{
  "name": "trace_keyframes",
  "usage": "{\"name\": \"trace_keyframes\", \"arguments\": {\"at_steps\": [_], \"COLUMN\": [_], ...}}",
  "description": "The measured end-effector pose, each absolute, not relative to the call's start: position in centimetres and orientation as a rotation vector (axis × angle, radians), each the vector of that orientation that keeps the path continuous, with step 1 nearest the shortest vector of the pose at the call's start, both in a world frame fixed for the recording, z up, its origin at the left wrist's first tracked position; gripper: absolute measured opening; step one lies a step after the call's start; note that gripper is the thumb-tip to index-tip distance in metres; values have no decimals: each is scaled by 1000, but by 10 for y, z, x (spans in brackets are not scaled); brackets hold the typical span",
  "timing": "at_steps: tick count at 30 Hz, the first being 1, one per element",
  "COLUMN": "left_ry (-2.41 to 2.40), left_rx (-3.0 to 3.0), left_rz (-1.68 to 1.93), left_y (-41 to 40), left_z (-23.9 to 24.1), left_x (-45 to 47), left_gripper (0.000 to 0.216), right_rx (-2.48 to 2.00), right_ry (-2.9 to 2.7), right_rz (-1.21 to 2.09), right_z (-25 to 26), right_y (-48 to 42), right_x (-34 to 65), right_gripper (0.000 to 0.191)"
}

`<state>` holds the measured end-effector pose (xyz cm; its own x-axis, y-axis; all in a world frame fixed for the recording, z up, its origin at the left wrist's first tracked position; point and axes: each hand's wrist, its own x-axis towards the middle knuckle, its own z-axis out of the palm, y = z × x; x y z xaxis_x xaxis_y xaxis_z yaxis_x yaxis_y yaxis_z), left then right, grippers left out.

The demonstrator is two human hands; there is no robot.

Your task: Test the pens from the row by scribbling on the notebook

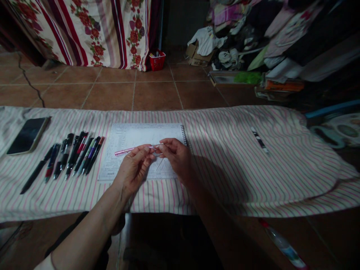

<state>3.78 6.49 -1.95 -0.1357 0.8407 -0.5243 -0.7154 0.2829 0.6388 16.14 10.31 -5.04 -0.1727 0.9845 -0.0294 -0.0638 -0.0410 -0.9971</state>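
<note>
My left hand [136, 161] is closed around a slim pink pen [123, 151], whose pink end sticks out to the left. Thumb and fingers of my right hand [177, 155] pinch a small pale pen part [158, 146] right at the pen's other end. The fingertips of both hands nearly meet there, so the exact join is hidden. Beneath them lies a spiral-bound notebook [118, 132] with a printed page. A thin pale stick, like a pen refill [160, 165], shows below my fingers over the page.
Left of the notebook, several pens [75, 153] lie in a row, with a phone [28, 135] beyond. A black-and-white pen [259, 140] rests on the striped cloth [219, 187] at right. On the floor are a red basket [157, 61] and a plastic bottle [285, 245].
</note>
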Motion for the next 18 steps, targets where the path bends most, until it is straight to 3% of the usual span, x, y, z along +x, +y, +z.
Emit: {"name": "trace_keyframes", "arguments": {"at_steps": [18], "left_ry": [1003], "left_rx": [44], "left_rz": [1403], "left_y": [66], "left_z": [-23], "left_x": [43], "left_gripper": [22], "right_rx": [-1093], "right_ry": [-1332], "right_rz": [1313], "right_z": [-52], "right_y": [102], "right_x": [162], "right_gripper": [18]}}
